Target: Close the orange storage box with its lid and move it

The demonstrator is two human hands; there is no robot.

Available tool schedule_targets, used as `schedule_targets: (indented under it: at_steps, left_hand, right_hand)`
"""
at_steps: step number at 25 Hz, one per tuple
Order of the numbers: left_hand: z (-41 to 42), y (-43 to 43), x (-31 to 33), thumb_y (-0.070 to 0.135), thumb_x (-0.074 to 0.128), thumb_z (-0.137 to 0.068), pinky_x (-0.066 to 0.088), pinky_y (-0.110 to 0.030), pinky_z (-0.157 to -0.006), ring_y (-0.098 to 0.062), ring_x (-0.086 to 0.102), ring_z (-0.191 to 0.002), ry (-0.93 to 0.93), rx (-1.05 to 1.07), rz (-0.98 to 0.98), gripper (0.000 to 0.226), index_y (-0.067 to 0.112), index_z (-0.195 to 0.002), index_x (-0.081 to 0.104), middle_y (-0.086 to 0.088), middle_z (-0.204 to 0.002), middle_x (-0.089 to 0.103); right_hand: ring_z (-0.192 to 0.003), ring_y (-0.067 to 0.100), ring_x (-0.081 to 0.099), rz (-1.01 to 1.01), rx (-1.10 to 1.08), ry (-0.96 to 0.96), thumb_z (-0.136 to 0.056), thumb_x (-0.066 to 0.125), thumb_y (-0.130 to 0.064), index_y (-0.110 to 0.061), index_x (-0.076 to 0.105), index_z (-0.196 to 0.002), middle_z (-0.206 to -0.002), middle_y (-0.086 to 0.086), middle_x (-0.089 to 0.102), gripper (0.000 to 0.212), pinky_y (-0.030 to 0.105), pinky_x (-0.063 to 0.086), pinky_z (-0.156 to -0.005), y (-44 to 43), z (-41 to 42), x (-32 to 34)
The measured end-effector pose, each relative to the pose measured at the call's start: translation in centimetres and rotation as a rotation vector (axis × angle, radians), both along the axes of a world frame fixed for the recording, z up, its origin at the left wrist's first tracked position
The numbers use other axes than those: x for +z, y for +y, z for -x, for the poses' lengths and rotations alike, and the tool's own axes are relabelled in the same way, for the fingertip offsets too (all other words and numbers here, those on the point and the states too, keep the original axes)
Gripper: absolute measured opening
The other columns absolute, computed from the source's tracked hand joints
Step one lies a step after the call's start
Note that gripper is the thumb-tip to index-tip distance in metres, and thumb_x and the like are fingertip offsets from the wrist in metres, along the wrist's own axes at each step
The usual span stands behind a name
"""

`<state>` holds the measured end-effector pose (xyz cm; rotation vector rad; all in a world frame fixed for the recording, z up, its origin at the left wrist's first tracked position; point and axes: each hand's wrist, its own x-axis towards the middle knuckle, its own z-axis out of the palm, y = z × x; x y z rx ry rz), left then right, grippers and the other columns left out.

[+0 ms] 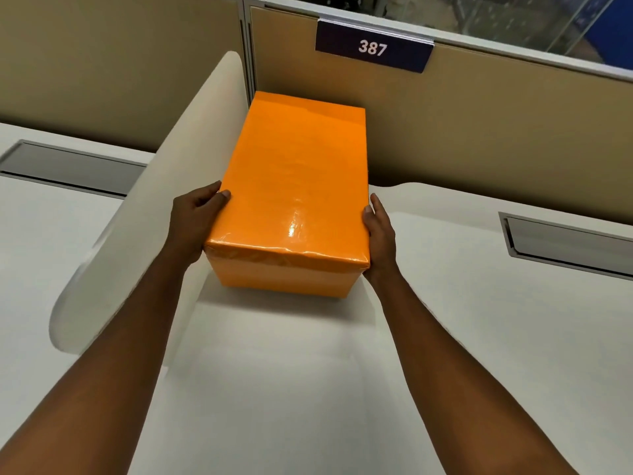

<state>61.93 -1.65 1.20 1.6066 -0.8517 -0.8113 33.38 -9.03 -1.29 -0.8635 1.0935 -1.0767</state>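
- Lid (294, 173) sitting flat over the box (284, 274), overhanging the near wall; closing looking done, moving being the step in hand.
- Box resting on the desk (274, 389), centre of view, far end close to the panel (479, 132) at 12 o'clock; touching it or not, impossible to tell.
- Left hand (195, 224) cupping the lid's 9 o'clock edge, thumb lying on top, fingers curled close together down the side.
- Right hand (378, 234) pressing flat on the 3 o'clock side, fingers straight and held together.
- Squeezing evenly from both sides, gripping low enough to catch the box and not just the lid, probably keeping the two from parting.
- Divider (144, 217) crowding 9 o'clock, just beside the left knuckles; little room there.
- Open desk lying toward 6 and 4 o'clock; grommet tray (565, 245) at 3 o'clock worth avoiding.
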Motion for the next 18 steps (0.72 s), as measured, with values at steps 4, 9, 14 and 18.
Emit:
schedule_targets:
  at_steps: [4,9,14,18]
  left_hand:
    - [-0.9,-0.8,0.2,0.03,0.053,-0.095,0.044,-0.031,-0.089,-0.024,0.056,-0.113,-0.295,-0.104,-0.115,0.047,0.01,-0.137,0.05,-0.016,-0.137,0.057]
    - [-0.4,-1.4,0.4,0.027,0.048,-0.097,0.041,-0.035,-0.082,-0.043,0.062,-0.102,-0.685,-0.047,-0.098,0.031,0.006,-0.114,0.063,-0.029,-0.112,0.066]
    - [0.5,-0.9,0.2,0.025,0.054,-0.093,0.049,-0.04,-0.087,-0.038,0.066,-0.096,-0.859,0.135,0.045,0.035,-0.001,-0.113,0.066,-0.024,-0.107,0.071]
    - [1.2,-0.8,0.8,0.027,0.048,-0.096,0.049,-0.042,-0.079,-0.041,0.065,-0.085,-0.913,0.1,0.027,0.037,-0.004,-0.098,0.068,-0.028,-0.093,0.07]
  right_hand:
    - [-0.12,0.027,0.053,-0.016,-0.022,0.05,-0.097,0.047,-0.031,-0.025,0.032,-0.146,-0.147,0.005,0.043,0.051,0.045,0.05,-0.095,0.0,-0.8,-1.0]
    - [-0.106,0.014,0.059,0.003,-0.018,0.102,-0.097,0.047,-0.032,-0.025,0.035,-0.144,-0.139,0.0,0.048,0.05,0.034,0.054,-0.083,-0.3,-2.0,-1.1]
    - [-0.11,0.02,0.059,0.009,0.008,0.131,-0.097,0.046,-0.034,-0.026,0.036,-0.144,-0.136,0.0,0.052,0.049,0.042,0.052,-0.09,-0.8,-2.4,-1.1]
    - [-0.113,0.021,0.058,0.031,0.043,0.179,-0.097,0.045,-0.036,-0.027,0.035,-0.145,-0.138,0.002,0.051,0.049,0.043,0.051,-0.093,-1.0,-2.2,-0.9]
